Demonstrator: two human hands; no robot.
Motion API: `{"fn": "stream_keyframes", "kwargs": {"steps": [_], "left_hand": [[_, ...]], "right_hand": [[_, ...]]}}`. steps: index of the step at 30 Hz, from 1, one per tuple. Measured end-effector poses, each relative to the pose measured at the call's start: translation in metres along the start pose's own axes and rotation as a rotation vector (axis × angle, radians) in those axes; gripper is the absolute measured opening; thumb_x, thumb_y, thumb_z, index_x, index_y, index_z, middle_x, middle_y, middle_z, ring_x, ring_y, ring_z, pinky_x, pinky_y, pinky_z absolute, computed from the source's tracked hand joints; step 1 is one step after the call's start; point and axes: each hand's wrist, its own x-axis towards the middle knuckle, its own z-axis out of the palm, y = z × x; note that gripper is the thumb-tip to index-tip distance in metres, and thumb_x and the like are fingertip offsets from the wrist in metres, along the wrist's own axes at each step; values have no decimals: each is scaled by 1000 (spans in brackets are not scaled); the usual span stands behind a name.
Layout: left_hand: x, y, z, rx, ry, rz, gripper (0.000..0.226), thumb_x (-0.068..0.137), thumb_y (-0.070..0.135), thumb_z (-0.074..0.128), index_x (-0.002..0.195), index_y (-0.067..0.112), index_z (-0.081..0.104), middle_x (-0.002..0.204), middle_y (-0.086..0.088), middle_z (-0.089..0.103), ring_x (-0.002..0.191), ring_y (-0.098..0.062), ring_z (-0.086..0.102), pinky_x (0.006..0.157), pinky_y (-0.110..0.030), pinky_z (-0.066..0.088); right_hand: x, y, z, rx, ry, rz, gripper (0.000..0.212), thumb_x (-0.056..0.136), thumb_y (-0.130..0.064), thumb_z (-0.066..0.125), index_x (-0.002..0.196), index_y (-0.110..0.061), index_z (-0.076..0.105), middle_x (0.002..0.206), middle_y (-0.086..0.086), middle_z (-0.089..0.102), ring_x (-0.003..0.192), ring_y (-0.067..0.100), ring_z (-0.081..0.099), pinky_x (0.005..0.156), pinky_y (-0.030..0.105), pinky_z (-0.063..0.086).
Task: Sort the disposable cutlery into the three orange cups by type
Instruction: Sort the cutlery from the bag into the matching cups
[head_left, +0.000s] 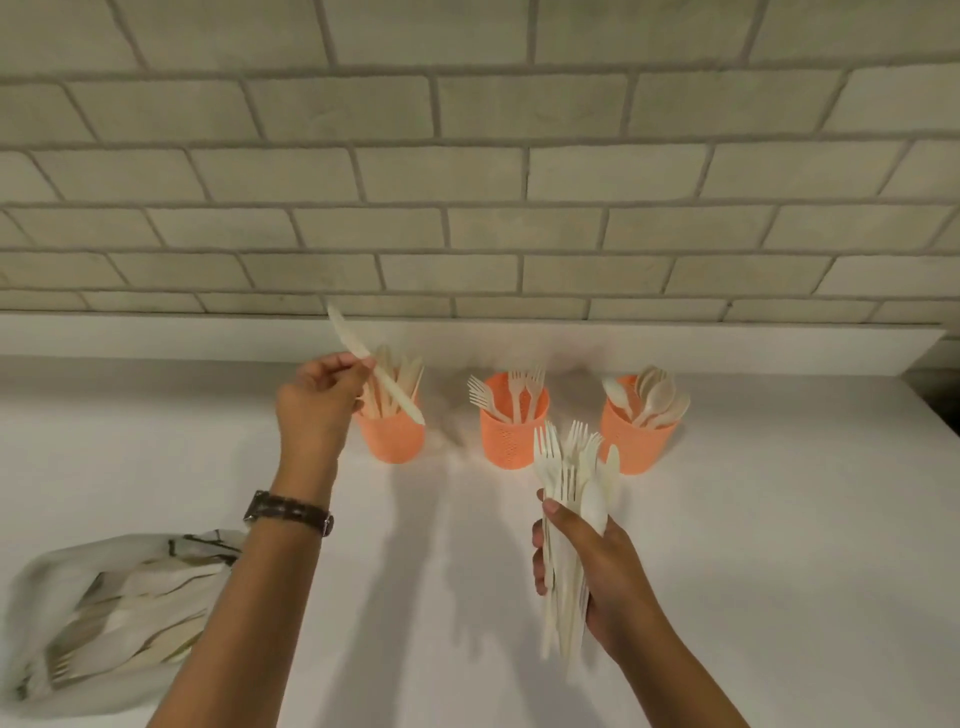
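The left hand (317, 400) has its grip pinched on a knife (374, 364) tilted over the far-left cup (392, 436); released crooked, the knife may miss or topple it. The right hand (597, 566), grip clamped on a loose cutlery bundle (566, 467), could let pieces slip.

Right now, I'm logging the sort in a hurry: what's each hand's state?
Left hand: closed, pinching a knife near the left cup.
Right hand: closed around a bundle of cutlery, mostly forks.

knife cup (390, 434) left | fork cup (511, 436) middle | spoon cup (636, 441) right
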Motion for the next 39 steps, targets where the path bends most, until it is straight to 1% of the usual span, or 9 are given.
{"fn": "stream_keyframes", "kwargs": {"steps": [6, 10, 12, 16, 19, 24, 30, 34, 39], "left_hand": [[42, -36, 10, 185, 140, 47, 12, 81, 20, 69, 90, 14, 63, 75, 7, 62, 79, -15, 61, 56, -6, 42], [38, -58, 12, 384, 145, 20, 44, 76, 21, 74, 115, 10, 57, 106, -5, 56, 96, -22, 56, 78, -24, 42], [22, -57, 19, 376, 144, 58, 50, 73, 22, 77, 117, 12, 54, 107, -4, 51, 91, -20, 52, 78, -26, 41], [-45, -45, 48, 329, -288, 25, 10, 78, 21, 72, 81, 18, 64, 75, 6, 58, 71, -12, 53, 59, -9, 40], [-86, -45, 60, 321, -583, -57, 13, 77, 29, 73, 73, 16, 71, 70, 6, 64, 64, -7, 54, 65, -14, 42], [-107, -40, 67, 274, -622, -104, 18, 73, 39, 73, 72, 20, 73, 71, 6, 69, 75, -8, 62, 73, -20, 46], [-106, -33, 70, 307, -631, -183, 24, 62, 31, 84, 76, 19, 69, 68, 8, 66, 60, -1, 59, 61, -14, 45], [-103, -32, 70, 265, -671, -263, 23, 63, 19, 84, 80, 13, 68, 67, -2, 66, 64, -9, 61, 56, -16, 46], [-99, -30, 67, 117, -768, -321, 25, 76, 18, 74, 92, 0, 68, 78, -11, 68, 70, -17, 63, 71, -23, 54]], "right_hand": [[5, 1, -6, 23, 6, 4, 18, 88, -16, 62, 101, -3, 61, 65, 14, 57, 48, 24, 50, 46, 30, 44], [6, 1, -10, 16, 12, 7, 19, 88, -16, 62, 102, -3, 63, 65, 13, 57, 49, 24, 50, 48, 31, 44], [7, -1, -11, 15, 15, 2, 20, 88, -16, 62, 103, -2, 63, 65, 13, 58, 48, 24, 50, 47, 31, 44], [7, -5, -9, 11, 12, -22, 23, 88, -18, 62, 105, -2, 63, 67, 14, 61, 46, 25, 49, 44, 29, 43], [6, -7, -8, 6, -2, -55, 22, 89, -18, 61, 106, -5, 62, 70, 16, 64, 45, 25, 50, 44, 29, 43], [4, -6, -6, -41, -34, -89, 27, 88, -21, 64, 110, -9, 57, 70, 15, 62, 44, 25, 50, 44, 29, 42], [3, -3, -8, -87, -71, -77, 25, 87, -4, 62, 111, -8, 55, 63, 11, 57, 43, 23, 49, 41, 27, 41], [1, -4, -10, -108, -98, -77, 37, 79, -10, 71, 113, -9, 55, 65, 12, 58, 44, 22, 51, 42, 27, 43], [0, -9, -12, -65, -166, -100, 45, 76, -26, 70, 113, -6, 55, 69, 12, 59, 46, 23, 52, 43, 28, 44]]}}
